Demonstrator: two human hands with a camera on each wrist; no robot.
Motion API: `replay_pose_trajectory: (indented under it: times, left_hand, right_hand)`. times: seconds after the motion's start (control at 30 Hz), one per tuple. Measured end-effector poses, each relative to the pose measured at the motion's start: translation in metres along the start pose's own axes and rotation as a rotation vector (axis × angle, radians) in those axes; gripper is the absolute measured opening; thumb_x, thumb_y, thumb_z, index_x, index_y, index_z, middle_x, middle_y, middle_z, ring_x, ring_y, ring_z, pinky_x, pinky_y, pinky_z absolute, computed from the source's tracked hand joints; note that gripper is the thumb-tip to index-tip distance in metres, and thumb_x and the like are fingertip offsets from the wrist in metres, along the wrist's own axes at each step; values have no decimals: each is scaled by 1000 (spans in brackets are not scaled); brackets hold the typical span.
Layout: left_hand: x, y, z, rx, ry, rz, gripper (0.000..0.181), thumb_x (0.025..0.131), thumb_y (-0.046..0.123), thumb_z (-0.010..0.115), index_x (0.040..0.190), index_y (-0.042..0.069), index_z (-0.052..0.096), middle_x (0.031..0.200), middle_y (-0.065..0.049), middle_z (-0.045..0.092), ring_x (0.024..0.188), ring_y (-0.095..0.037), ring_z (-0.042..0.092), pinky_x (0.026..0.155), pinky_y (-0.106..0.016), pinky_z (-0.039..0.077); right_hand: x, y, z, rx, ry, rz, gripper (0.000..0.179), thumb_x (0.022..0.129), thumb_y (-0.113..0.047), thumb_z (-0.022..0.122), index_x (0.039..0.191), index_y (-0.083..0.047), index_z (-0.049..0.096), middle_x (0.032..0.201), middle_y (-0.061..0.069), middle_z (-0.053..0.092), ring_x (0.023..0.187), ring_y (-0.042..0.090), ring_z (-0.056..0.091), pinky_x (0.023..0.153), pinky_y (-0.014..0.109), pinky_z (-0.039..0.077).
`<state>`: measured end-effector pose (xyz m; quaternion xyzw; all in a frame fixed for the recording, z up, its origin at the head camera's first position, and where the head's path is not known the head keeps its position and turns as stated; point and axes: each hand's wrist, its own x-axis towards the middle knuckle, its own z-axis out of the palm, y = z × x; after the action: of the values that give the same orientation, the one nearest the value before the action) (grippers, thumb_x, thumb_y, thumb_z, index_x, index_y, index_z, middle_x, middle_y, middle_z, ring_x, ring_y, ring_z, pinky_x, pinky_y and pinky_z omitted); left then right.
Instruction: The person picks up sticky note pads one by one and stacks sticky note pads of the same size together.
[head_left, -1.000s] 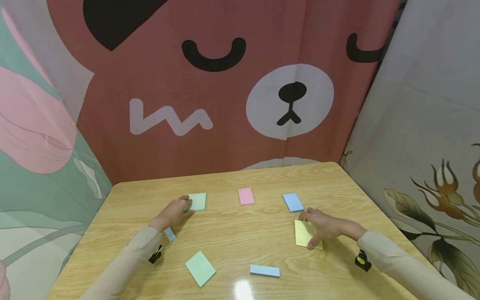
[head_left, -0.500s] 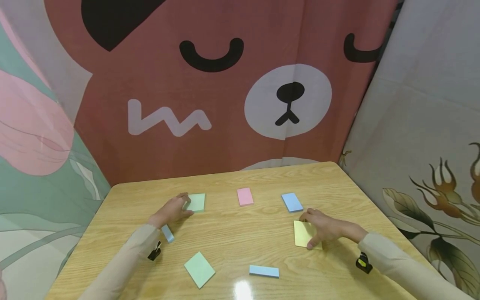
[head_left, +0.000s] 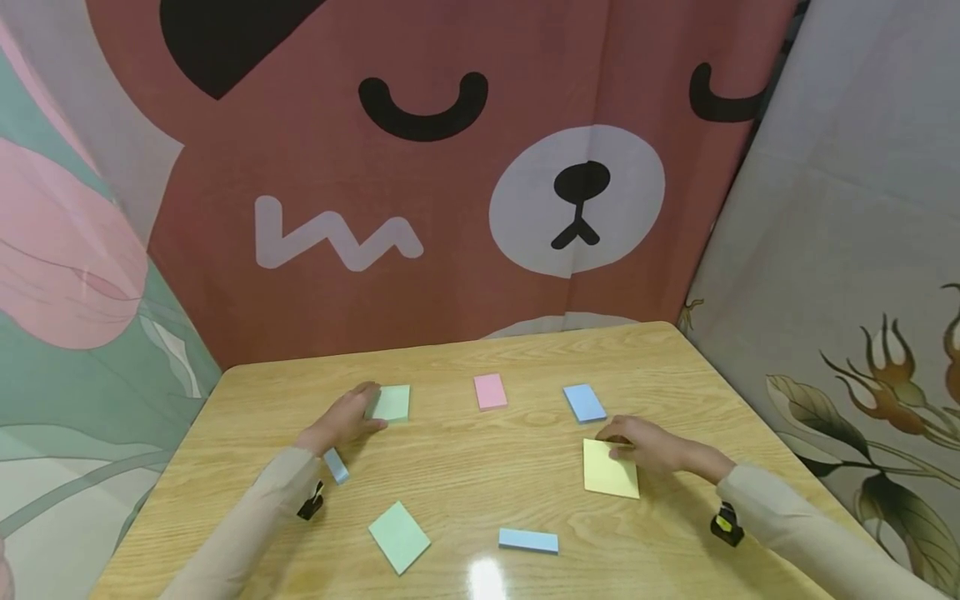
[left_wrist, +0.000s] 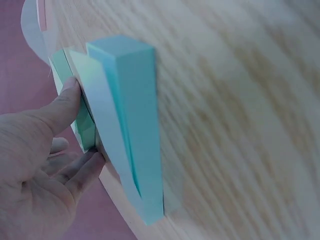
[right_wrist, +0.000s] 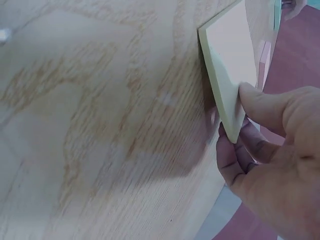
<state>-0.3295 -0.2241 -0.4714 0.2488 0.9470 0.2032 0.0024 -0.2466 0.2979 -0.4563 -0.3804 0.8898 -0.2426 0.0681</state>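
My right hand (head_left: 651, 443) pinches a yellow sticky note pad (head_left: 609, 473), thumb on its top face and fingers curled beneath. In the right wrist view the yellow pad (right_wrist: 227, 55) is tilted, its gripped edge raised off the wood. At the far left, my left hand (head_left: 347, 419) holds a green sticky note pad (head_left: 394, 402) by its left side. In the left wrist view the thumb lies against one edge of the green pad (left_wrist: 85, 127) and the fingers are at its end. A small blue pad (left_wrist: 137, 115) stands close to that hand, its top sheet lifting.
Along the back of the wooden table (head_left: 450, 467) lie a pink pad (head_left: 491, 392) and a blue pad (head_left: 585, 403). Toward the front are another green pad (head_left: 399, 537) and a narrow blue pad (head_left: 528, 541). Printed curtains (head_left: 427, 308) hang behind.
My right thumb has moved from the yellow pad's near part to its upper right, and the pad has shifted slightly left and tilted up. My left hand stays almost still at the green pad.
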Motion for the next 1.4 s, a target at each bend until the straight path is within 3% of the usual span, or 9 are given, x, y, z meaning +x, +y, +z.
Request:
replay_pose_trajectory:
  times: [0.2, 0.43, 0.73, 1.07, 1.4]
  left_hand:
    - [-1, 0, -2, -1, -15, -7, 69, 91, 16, 73, 139, -19, 39, 139, -38, 43, 128, -51, 43, 104, -57, 38]
    - [0, -3, -2, -1, -22, -21, 69, 91, 17, 73, 139, -19, 39, 138, -37, 45, 127, -50, 45, 104, -56, 38]
    - [1, -5, 0, -5, -4, -7, 70, 90, 15, 73, 138, -21, 37, 137, -39, 45, 127, -51, 45, 104, -56, 38]
    - [0, 2, -1, 3, -7, -4, 68, 90, 14, 73, 137, -22, 39, 139, -39, 43, 129, -50, 43, 106, -55, 37]
    - [0, 2, 1, 8, -18, -12, 70, 90, 14, 73, 138, -22, 37, 140, -39, 42, 129, -51, 42, 107, -55, 35]
  right_hand:
    - [3, 0, -1, 20, 40, 17, 22, 93, 0, 65, 113, 7, 68, 97, 7, 64, 80, 8, 52, 65, 27, 47]
    - [3, 1, -1, 33, 73, -21, 21, 94, -2, 65, 113, 6, 69, 89, 4, 61, 72, 6, 43, 60, 24, 41]
    - [6, 1, 2, 51, 104, -121, 17, 93, 5, 62, 107, 1, 71, 93, 5, 65, 72, 5, 48, 59, 24, 44]
    - [9, -1, 5, 124, 91, -97, 16, 95, 2, 60, 107, 2, 72, 94, 7, 70, 66, 3, 45, 57, 24, 43]
    - [11, -6, 4, 194, 83, -71, 16, 97, -1, 60, 108, 3, 71, 99, 11, 71, 74, 7, 52, 62, 25, 47]
